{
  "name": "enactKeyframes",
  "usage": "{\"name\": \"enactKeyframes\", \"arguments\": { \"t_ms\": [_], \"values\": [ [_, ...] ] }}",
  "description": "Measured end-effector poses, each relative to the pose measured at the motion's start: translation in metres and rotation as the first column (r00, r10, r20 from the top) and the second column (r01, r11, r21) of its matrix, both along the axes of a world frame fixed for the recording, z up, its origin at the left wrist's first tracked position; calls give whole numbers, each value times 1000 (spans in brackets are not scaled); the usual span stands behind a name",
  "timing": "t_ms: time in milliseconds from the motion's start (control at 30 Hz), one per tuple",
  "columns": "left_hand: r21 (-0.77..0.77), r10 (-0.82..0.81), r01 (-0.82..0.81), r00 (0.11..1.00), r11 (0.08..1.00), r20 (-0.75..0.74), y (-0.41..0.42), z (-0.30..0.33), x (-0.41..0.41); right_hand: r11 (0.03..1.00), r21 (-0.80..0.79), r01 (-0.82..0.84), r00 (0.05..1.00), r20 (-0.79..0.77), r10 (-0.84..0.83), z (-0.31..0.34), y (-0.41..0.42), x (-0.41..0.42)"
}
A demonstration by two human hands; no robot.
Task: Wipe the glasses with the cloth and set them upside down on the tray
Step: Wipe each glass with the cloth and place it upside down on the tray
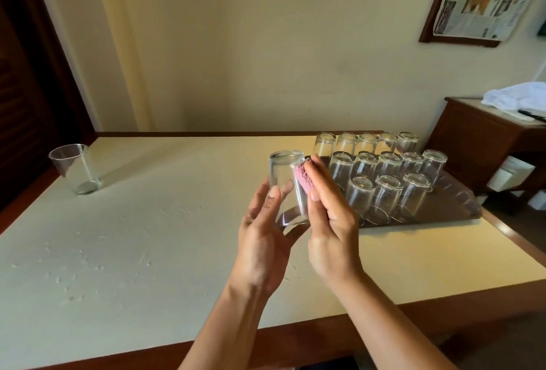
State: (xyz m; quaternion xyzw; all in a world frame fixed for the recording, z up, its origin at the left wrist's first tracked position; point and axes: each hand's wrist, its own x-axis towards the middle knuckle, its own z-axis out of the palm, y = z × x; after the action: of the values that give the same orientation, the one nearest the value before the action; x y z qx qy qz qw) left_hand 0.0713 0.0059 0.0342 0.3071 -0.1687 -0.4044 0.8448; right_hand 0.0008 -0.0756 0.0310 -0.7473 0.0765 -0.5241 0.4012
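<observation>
Above the table's middle, my left hand (pixel 261 239) holds a clear glass (pixel 285 174) with its base pointing up, fingers curled round its lower part. My right hand (pixel 331 218) presses a small pink cloth (pixel 302 179) against the glass's right side, the cloth pinched under its fingers. To the right lies a dark metal tray (pixel 461 201) carrying several glasses (pixel 387 192) set upside down in rows. One more glass (pixel 75 168) stands upright near the table's far left edge.
The cream-topped table (pixel 147 236) has a wooden rim. A wooden side cabinet (pixel 484 139) with a white cloth (pixel 517 96) on it stands at the right. A dark wooden door (pixel 26 88) is at the left.
</observation>
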Motion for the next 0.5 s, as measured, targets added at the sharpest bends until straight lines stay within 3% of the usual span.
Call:
{"name": "enactKeyframes", "arguments": {
  "t_ms": [67,233,400,500],
  "values": [
    [-58,23,-24,1000,998,-18,-2,4,-2,999,-22,35,999,-20,-36,10,-6,3],
    [-98,153,-149,988,984,33,-6,11,10,998,-3,-61,998,-10,61,-11,24,-6],
    [-112,-19,40,983,993,183,-1,8,4,999,-9,-44,998,46,45,2,6,-2],
    [-72,33,-21,983,997,178,-5,12,2,998,-47,42,999,31,-40,14,-1,0]
  ]
}}
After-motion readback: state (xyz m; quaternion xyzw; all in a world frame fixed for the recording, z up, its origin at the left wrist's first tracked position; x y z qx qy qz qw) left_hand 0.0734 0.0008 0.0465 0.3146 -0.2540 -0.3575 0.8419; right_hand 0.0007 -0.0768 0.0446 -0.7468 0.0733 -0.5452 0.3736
